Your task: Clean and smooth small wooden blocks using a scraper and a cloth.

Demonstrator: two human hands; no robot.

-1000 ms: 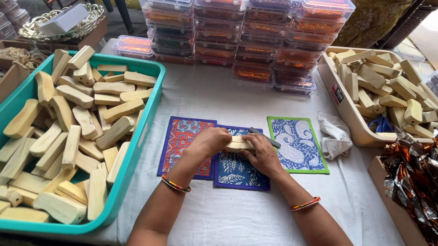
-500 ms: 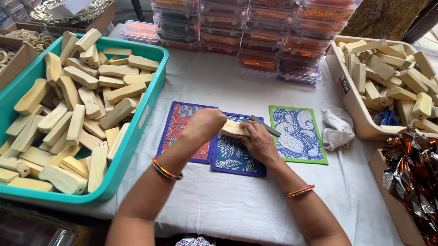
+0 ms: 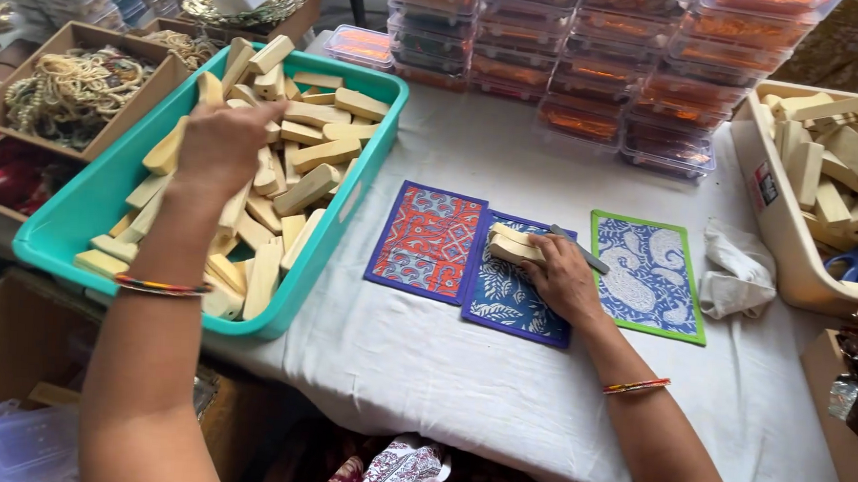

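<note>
My left hand (image 3: 221, 147) hovers over the teal bin (image 3: 88, 204) full of pale wooden blocks (image 3: 311, 152), fingers curled down among them; whether it grips one is hidden. My right hand (image 3: 559, 277) rests on the blue patterned mat (image 3: 504, 299) and holds a wooden block (image 3: 512, 245) together with a thin grey tool (image 3: 580, 247). A red patterned mat (image 3: 424, 241) lies to the left of the blue one and a green-bordered mat (image 3: 652, 272) to the right.
Stacks of clear plastic boxes (image 3: 605, 55) line the back of the white-clothed table (image 3: 461, 380). A beige tub (image 3: 777, 220) of more wooden blocks stands at right, a white rag (image 3: 740, 272) beside it. A cardboard box of bead strings (image 3: 70, 90) sits far left.
My left hand has left the block at the mats and swung left over the teal bin. The right hand stays on the blue mat with the block.
</note>
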